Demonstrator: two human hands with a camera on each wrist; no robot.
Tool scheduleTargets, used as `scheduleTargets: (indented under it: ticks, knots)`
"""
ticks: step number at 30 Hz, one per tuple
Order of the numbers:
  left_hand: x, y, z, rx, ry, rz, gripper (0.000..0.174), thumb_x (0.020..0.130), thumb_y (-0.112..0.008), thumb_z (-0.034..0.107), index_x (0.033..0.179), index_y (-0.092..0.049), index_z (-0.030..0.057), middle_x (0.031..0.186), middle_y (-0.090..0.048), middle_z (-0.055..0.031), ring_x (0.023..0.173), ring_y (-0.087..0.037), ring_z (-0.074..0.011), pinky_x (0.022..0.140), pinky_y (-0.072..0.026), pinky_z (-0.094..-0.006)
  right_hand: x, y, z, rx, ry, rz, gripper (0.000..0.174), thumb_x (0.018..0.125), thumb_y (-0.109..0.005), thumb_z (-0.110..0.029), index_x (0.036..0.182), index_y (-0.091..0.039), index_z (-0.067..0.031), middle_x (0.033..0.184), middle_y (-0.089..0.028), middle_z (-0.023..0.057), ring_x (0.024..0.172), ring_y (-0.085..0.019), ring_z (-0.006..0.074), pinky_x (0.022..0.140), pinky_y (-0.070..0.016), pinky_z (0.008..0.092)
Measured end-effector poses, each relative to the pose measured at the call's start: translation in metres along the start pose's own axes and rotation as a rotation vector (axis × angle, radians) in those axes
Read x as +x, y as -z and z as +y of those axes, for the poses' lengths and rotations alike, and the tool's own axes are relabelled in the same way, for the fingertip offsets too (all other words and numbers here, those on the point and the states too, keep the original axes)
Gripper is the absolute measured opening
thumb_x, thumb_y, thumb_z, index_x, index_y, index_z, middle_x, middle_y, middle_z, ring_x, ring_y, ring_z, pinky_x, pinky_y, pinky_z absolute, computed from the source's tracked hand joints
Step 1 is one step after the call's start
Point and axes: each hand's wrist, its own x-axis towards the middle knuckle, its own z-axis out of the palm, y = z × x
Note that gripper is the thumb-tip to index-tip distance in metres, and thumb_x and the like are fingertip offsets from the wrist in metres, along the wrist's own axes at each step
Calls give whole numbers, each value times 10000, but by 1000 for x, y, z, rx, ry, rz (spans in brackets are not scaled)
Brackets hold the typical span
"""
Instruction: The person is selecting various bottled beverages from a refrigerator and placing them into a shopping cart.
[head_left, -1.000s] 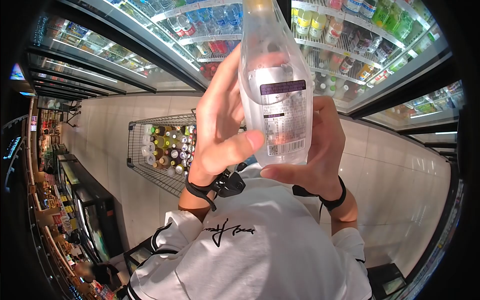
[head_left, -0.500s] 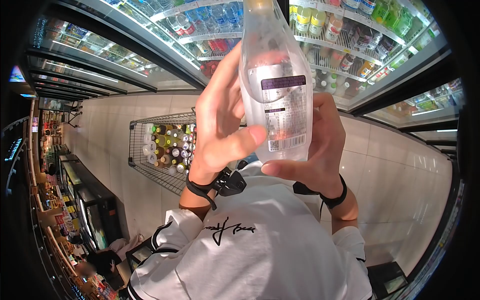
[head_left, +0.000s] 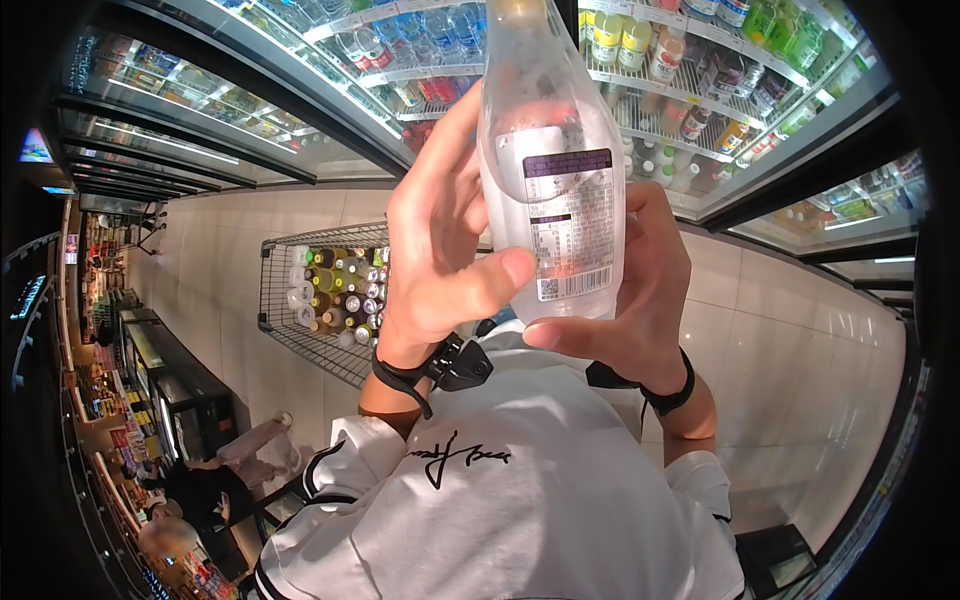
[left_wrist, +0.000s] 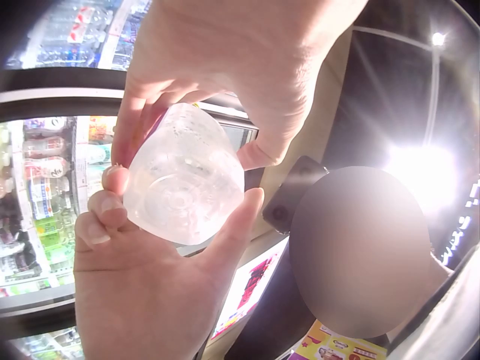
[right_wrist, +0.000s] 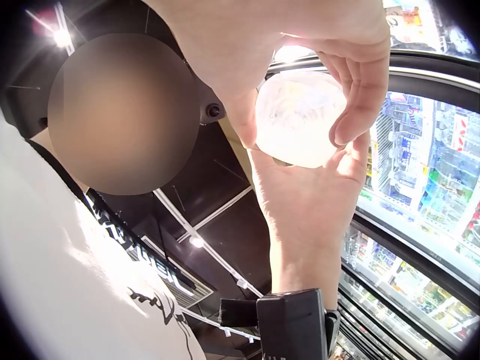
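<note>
A clear bottle (head_left: 555, 190) with a yellowish cap and a purple-and-white printed back label is held up between both hands in the head view. My left hand (head_left: 437, 240) grips its left side, thumb on the label's lower edge. My right hand (head_left: 650, 300) grips the right side near the base, with some fingers hidden behind. The left wrist view shows the base of the bottle (left_wrist: 184, 180) from below, and the right wrist view shows the bottle's base (right_wrist: 300, 116) washed out by glare. Liquid stands partway up inside.
A wire shopping cart (head_left: 268, 290) full of bottles and cans stands at left. Glass-door coolers with drink shelves (head_left: 700, 95) line the far side. Another person (head_left: 200, 495) is at the lower left beside a dark display case (head_left: 185, 370).
The other person at the lower left has come further into view, with legs now showing. The label has shifted up very slightly in view; both hands keep their grip on the bottle.
</note>
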Motion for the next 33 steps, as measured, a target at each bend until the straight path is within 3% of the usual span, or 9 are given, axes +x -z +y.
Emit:
scheduleTargets:
  ticks: [19,25,28,33]
  knots:
    - [-6,9,4,11,-12,10,1032,642,-739,174,1519,-249,-62,1389,-516,-238,1305,-519,-318,1105,-398,-414,4,-6,-3,-1,-64,-33,774,641,-960,-187,1172,-430,3,1111,-679,164,1018,-688,191,854,-572,322]
    - [-4,12,2,-38,62,46,1016,631,-712,105,1531,-254,-4,1377,-544,-157,1240,-549,-227,1051,-432,-362,4,-5,-5,-76,-124,-24,763,642,-951,-152,1177,-425,-16,1118,-658,147,1029,-673,190,850,-568,328]
    - [1,9,5,-69,78,31,973,658,-687,24,1525,-246,10,1337,-560,-152,1225,-555,-223,1038,-445,-359,4,-1,0,-56,-163,-24,763,641,-945,-134,1187,-422,-31,1132,-641,138,1046,-663,198,870,-563,342]
    - [6,13,-2,-31,33,43,949,679,-708,5,1514,-258,41,1350,-548,-146,1236,-542,-219,1023,-450,-357,11,-1,3,-62,-172,27,767,639,-955,-165,1177,-423,-42,1139,-634,122,1059,-654,192,864,-565,336]
